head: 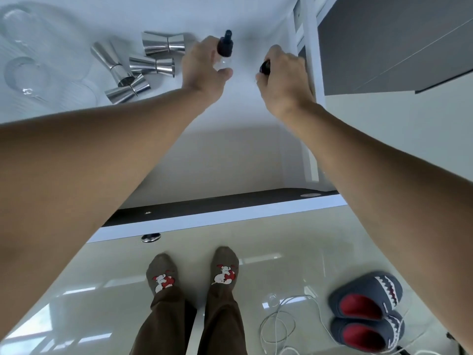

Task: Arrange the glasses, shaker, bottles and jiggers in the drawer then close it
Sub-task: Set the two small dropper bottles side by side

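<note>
Both hands are closed on small clear bottles with dark caps: the left hand [204,64] is wrapped round a dropper bottle [225,46] whose black bulb stands above the fingers, and the right hand [282,73] is cupped over a second bottle [265,67], of which only the dark cap is seen. They are held low in the right half of the white drawer [238,147], near its right wall. A slip is judged possible, since the glass is smooth and largely hidden by the fingers. A bottle set down tilted could roll toward the four steel jiggers [139,65] lying on their sides at the middle. Clear glasses [28,75], faint against the white, lie at the left edge.
</note>
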Demonstrator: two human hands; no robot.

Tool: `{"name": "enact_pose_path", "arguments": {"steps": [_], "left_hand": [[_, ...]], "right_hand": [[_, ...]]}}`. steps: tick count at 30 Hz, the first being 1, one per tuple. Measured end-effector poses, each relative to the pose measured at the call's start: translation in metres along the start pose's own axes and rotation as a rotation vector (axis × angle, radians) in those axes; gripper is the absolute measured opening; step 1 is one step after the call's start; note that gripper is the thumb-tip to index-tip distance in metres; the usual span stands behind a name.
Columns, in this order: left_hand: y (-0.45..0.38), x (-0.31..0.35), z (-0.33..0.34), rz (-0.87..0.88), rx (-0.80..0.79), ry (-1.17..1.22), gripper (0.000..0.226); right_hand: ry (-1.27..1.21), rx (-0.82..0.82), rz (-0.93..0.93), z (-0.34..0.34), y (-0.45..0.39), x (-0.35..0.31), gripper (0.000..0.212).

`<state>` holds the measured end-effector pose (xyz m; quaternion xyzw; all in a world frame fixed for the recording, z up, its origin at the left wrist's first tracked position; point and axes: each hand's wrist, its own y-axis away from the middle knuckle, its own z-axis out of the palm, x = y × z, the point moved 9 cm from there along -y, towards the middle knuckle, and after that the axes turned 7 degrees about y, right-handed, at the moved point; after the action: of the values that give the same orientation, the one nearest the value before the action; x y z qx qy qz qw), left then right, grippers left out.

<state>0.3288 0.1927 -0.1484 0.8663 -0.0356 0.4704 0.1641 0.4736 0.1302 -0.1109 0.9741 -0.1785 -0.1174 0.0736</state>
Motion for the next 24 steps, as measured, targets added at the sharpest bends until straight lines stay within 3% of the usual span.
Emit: {"name": "enact_pose_path", "arguments": {"steps": [10, 13, 17, 19, 22, 24], "left_hand": [[-0.003, 0.0, 0.018, 0.085, -0.068, 0.037, 0.029], [0.001, -0.01, 0.014, 0.037, -0.08, -0.035, 0.058], [0.029, -0.01, -0.024, 0.17, 0.014, -0.065, 0.059], [0.043, -0.02, -0.057, 0.206, 0.108, -0.126, 0.052], [0.056, -0.044, -0.101, 0.108, 0.248, -0.35, 0.043], [0.053, -0.056, -0.112, 0.012, 0.226, -0.504, 0.042]], "right_hand": [[-0.191, 0.011, 0.08, 0.001, -0.007, -0.004, 0.025], [-0.234, 0.051, 0.077, -0.002, 0.001, -0.005, 0.044], [-0.292, 0.265, -0.102, -0.015, 0.028, -0.017, 0.042], [-0.285, 0.241, -0.248, -0.008, 0.043, -0.035, 0.034], [-0.27, 0.174, -0.383, 0.009, 0.054, -0.065, 0.027], [-0.247, 0.136, -0.427, 0.019, 0.054, -0.086, 0.024]]}}
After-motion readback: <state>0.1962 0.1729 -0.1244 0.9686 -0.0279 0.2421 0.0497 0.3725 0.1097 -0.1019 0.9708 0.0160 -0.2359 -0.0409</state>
